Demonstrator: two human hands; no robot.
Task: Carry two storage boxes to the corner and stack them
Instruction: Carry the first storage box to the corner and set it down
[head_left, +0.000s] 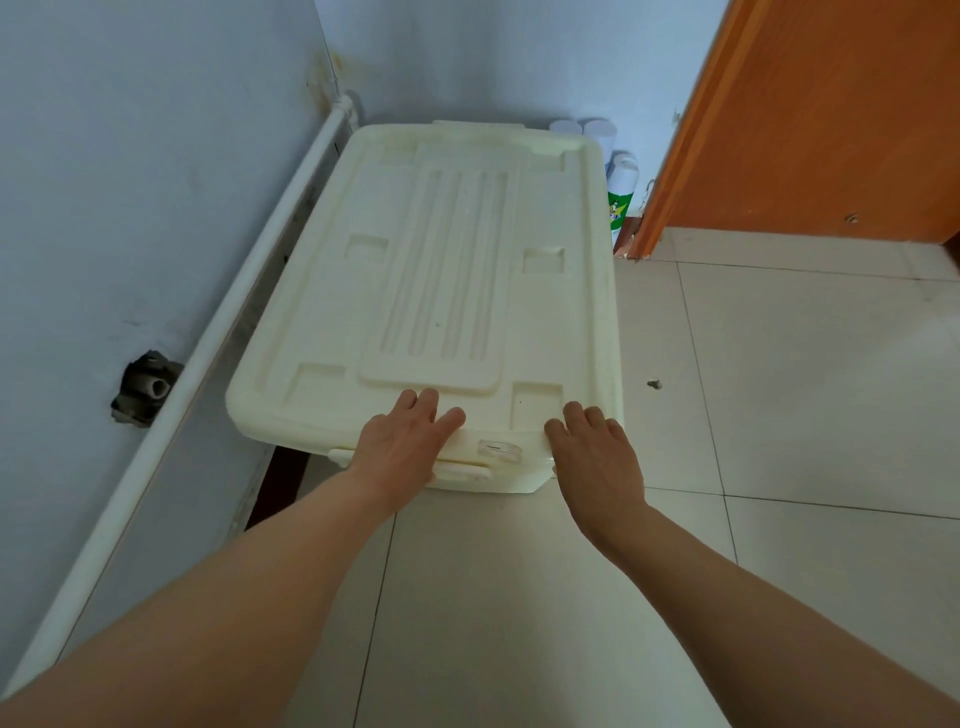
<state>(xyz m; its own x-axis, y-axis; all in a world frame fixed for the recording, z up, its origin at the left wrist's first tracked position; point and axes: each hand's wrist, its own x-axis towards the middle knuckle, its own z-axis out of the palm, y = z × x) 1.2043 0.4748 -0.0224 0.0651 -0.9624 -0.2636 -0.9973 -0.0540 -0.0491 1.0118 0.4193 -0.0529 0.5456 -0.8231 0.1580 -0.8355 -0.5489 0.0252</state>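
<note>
A cream plastic storage box (447, 249) with a ribbed lid stands on the floor in the corner, its long left side near the wall pipe. Only this one box shows; its body (498, 480) is barely visible under the lid's near edge. My left hand (402, 441) lies flat on the near edge of the lid, fingers pointing away from me. My right hand (597, 457) rests the same way on the near right corner. Both palms cover the front rim and grip nothing. A latch (465, 472) sticks out between them.
A white pipe (249, 291) runs along the left wall down to the corner. Low on that wall is a broken hole with a pipe stub (148, 387). White bottles (621, 187) stand behind the box beside an orange wooden door (810, 119). Pale floor tiles (779, 415) spread to the right.
</note>
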